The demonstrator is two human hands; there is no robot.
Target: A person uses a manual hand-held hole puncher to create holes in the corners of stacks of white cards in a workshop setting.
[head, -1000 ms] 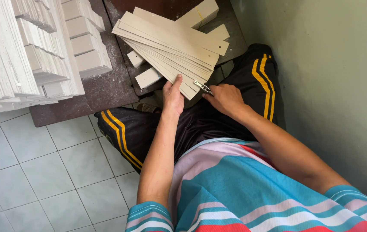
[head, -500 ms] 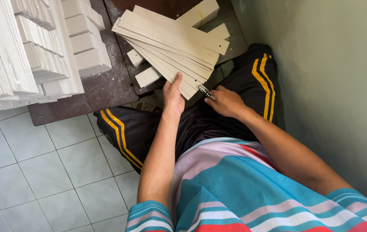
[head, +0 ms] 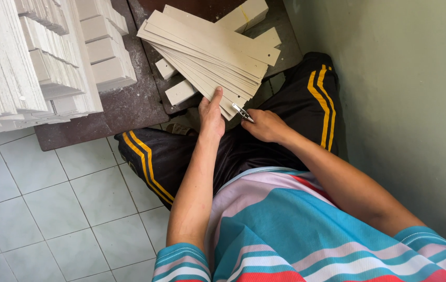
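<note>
The left hand (head: 211,112) is pressing its open fingers against the near end of a fanned stack of pale strips (head: 207,55) lying on the dark counter (head: 129,102). The right hand (head: 265,125) is closing its grip around what looks like a small metal tool (head: 242,112), touching the stack's edge.

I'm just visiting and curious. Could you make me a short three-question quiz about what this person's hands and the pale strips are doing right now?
1. True or false: the left hand rests on the near end of the fanned stack of pale strips.
2. What does the right hand hold? A) a hammer B) a small metal tool C) a paintbrush
3. What surface lies under the stack of pale strips?

Key:
1. True; the thumb lies along the strips' near ends.
2. B; the small metal tool points at the stack's near corner.
3. A dark board, with small pale blocks beside the strips.
</note>
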